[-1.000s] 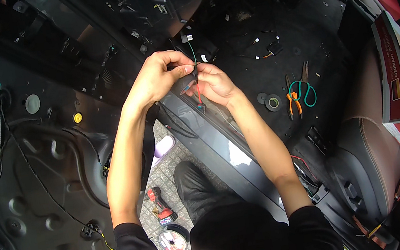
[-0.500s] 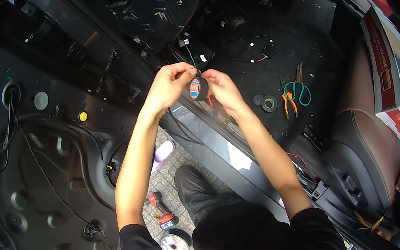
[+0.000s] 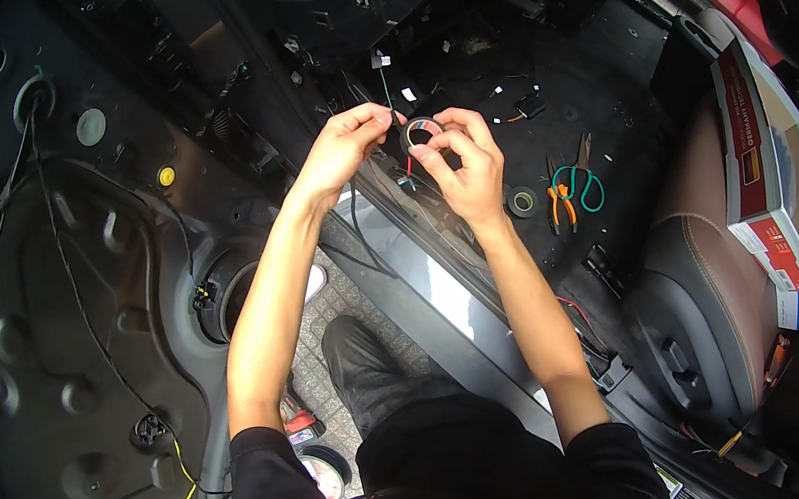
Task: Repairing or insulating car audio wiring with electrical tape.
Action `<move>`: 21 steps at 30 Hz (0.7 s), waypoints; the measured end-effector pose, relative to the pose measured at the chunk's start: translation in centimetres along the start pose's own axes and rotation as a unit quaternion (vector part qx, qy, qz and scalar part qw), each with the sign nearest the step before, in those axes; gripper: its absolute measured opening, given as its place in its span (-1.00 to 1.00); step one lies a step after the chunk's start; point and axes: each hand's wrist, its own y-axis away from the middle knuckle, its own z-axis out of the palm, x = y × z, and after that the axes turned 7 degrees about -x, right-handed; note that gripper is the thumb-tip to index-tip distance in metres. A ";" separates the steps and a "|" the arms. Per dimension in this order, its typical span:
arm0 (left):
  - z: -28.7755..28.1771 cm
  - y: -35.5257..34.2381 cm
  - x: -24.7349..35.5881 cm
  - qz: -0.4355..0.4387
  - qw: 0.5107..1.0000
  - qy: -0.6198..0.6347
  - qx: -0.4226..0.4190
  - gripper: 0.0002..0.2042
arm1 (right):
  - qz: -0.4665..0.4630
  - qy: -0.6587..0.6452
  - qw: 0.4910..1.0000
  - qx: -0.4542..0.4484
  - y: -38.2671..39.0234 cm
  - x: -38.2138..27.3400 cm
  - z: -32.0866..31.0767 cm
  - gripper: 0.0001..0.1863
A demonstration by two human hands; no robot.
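Observation:
Between the thumb and fingers of my right hand [image 3: 469,162] is a roll of black electrical tape [image 3: 410,135], turned so its ring opening shows. Just to its left, my left hand [image 3: 345,156] pinches a dark, thin wire joint. Above the fingertips a green wire [image 3: 386,88] runs up to a small white connector [image 3: 381,61]. A red wire end [image 3: 410,164] hangs below the roll. My fingers partly cover the spot where tape and wire meet. Both hands are above the door sill [image 3: 412,268] of a car.
On the dark car floor lie orange-handled pliers [image 3: 563,208], green-handled scissors [image 3: 581,187], another tape roll [image 3: 520,201] and a black connector [image 3: 530,106]. A box [image 3: 755,152] rests on the brown seat [image 3: 703,179] at right. The stripped door panel [image 3: 77,332] with cables stands left.
The right hand has swung the tape roll to the right of the wire and turned it, so its opening now shows. The left hand still pinches the wire. The whole view has shifted slightly.

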 end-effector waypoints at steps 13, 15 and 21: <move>-0.9 -0.5 -1.1 0.035 0.999 -0.015 -0.039 -0.84 | 0.301 -0.425 0.848 -0.096 -0.1 3.1 1.4 -0.71; -1.2 -1.0 -1.3 0.048 0.997 -0.012 -0.055 -0.85 | 0.285 -0.481 0.823 -0.098 0.5 3.9 2.2 -0.72; -2.1 -2.3 0.1 0.010 0.988 -0.109 -0.111 -0.82 | 0.307 -0.681 0.652 -0.128 2.2 4.8 6.0 -0.57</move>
